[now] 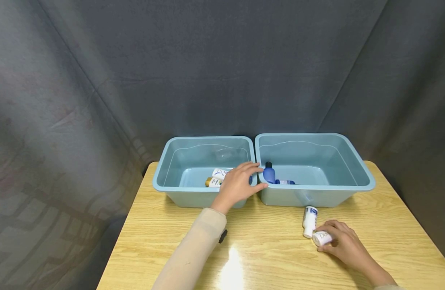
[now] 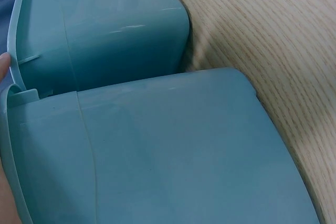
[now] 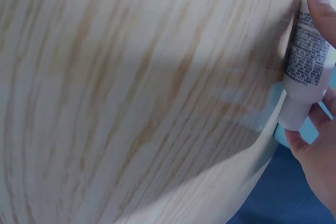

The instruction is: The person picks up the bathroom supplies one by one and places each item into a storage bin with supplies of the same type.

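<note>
My left hand [image 1: 240, 183] is over the adjoining rims of two light-blue bins, fingers spread and no item visible between them. Its fingertips show at the left edge of the left wrist view, by a bin rim. My right hand [image 1: 347, 243] grips a small white bottle marked "Do" [image 1: 322, 238], lying on the table, thumb on the near side and fingers on the far side. Another white bottle [image 1: 310, 221] with blue print lies just left of it. In the right wrist view, a white bottle with small print [image 3: 307, 51] appears between thumb and fingers.
The left bin [image 1: 168, 169] holds a white bottle [image 1: 219, 173] and a bottle with a gold-yellow cap [image 1: 213, 182]. Inside the right bin [image 1: 367, 179] are a blue bottle with black cap [image 1: 268, 174] and a blue bottle lying flat [image 1: 285, 182]. A grey curtain [image 1: 222, 72] hangs behind.
</note>
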Tool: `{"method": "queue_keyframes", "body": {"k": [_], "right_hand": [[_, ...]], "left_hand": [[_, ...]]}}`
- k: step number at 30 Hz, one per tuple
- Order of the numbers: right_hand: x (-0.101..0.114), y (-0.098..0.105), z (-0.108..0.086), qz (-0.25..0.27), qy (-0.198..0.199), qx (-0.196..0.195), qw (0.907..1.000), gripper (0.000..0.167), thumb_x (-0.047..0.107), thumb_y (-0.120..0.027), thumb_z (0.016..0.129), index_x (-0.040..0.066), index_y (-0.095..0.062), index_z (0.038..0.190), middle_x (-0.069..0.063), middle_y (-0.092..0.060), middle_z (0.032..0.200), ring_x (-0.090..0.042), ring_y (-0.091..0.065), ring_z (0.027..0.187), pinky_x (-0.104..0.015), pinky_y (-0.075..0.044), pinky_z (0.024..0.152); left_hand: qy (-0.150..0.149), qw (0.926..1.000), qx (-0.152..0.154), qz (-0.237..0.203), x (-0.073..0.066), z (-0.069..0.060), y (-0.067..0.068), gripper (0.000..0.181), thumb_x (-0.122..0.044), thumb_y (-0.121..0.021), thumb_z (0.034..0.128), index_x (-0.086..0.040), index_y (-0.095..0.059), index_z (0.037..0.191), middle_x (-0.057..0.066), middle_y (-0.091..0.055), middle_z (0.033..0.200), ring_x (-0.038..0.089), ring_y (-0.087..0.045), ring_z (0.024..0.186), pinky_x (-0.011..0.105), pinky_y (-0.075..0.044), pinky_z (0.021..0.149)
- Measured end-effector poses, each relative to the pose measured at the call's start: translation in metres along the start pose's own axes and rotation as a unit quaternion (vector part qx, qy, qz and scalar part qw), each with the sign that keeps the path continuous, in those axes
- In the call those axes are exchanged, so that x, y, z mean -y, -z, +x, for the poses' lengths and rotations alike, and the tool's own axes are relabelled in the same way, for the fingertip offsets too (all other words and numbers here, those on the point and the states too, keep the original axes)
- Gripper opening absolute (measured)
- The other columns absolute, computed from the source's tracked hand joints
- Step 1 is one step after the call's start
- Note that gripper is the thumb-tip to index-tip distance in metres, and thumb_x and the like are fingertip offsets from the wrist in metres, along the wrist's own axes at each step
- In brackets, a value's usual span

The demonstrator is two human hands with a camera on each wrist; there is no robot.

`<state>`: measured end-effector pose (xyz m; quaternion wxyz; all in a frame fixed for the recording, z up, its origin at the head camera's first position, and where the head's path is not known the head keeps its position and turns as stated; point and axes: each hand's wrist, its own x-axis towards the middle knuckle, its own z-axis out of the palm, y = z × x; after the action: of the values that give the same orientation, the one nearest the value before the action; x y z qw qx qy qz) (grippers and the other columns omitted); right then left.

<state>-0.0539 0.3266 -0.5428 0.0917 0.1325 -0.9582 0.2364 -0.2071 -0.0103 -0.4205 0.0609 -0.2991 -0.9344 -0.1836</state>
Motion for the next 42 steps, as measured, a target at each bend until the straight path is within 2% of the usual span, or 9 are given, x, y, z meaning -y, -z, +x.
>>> {"method": "queue_keyframes", "body": {"k": [10, 19, 34, 38, 42], "right_hand": [[0.003, 0.002, -0.004, -0.011, 0.009, -0.023, 0.9996, 0.049, 0.032, -0.093, 0.058, 0.025, -0.074, 0.103, 0.001, -0.06, 0.106, -0.023, -0.053, 0.097, -0.045, -0.039, 0.078], [0.006, 0.007, -0.002, 0.003, -0.022, -0.03, 0.9993, 0.05, 0.028, -0.094, 0.06, 0.018, -0.074, 0.104, -0.001, -0.06, 0.108, -0.02, -0.051, 0.097, -0.04, -0.035, 0.079], [0.012, 0.016, 0.001, -0.011, 0.007, -0.069, 0.9975, 0.056, 0.015, -0.095, 0.055, 0.011, -0.072, 0.105, -0.009, -0.061, 0.11, -0.026, -0.051, 0.099, -0.046, -0.037, 0.081], [0.013, 0.018, 0.002, -0.013, 0.016, -0.08, 0.9966, 0.057, 0.011, -0.094, 0.054, 0.011, -0.071, 0.106, -0.01, -0.061, 0.11, -0.025, -0.05, 0.1, -0.045, -0.036, 0.081], [0.015, 0.018, 0.002, -0.013, 0.028, -0.093, 0.9952, 0.058, 0.01, -0.094, 0.053, 0.011, -0.072, 0.106, -0.008, -0.061, 0.11, -0.021, -0.049, 0.1, -0.038, -0.034, 0.083]], "left_hand": [[-0.003, 1.0, 0.003, 0.006, -0.002, 0.0, -0.001, 0.056, -0.065, -0.058, 0.0903, -0.032, -0.061, 0.136, -0.012, -0.047, 0.148, 0.01, -0.038, 0.14, 0.038, -0.041, 0.107], [-0.004, 1.0, 0.0, 0.008, -0.002, 0.001, -0.001, 0.057, -0.065, -0.059, 0.09, -0.032, -0.061, 0.136, -0.012, -0.047, 0.149, 0.01, -0.038, 0.139, 0.04, -0.041, 0.107], [0.0, 1.0, -0.001, 0.001, -0.002, 0.001, 0.0, 0.058, -0.064, -0.059, 0.0899, -0.03, -0.061, 0.136, -0.011, -0.047, 0.148, 0.011, -0.038, 0.14, 0.042, -0.042, 0.106], [0.002, 1.0, 0.0, 0.005, -0.002, 0.001, 0.0, 0.057, -0.064, -0.059, 0.0899, -0.031, -0.061, 0.136, -0.012, -0.047, 0.148, 0.01, -0.038, 0.14, 0.041, -0.042, 0.106], [0.005, 1.0, 0.001, 0.003, 0.0, -0.002, 0.0, 0.057, -0.064, -0.059, 0.0898, -0.032, -0.061, 0.136, -0.012, -0.047, 0.149, 0.011, -0.038, 0.14, 0.041, -0.042, 0.106]]}}
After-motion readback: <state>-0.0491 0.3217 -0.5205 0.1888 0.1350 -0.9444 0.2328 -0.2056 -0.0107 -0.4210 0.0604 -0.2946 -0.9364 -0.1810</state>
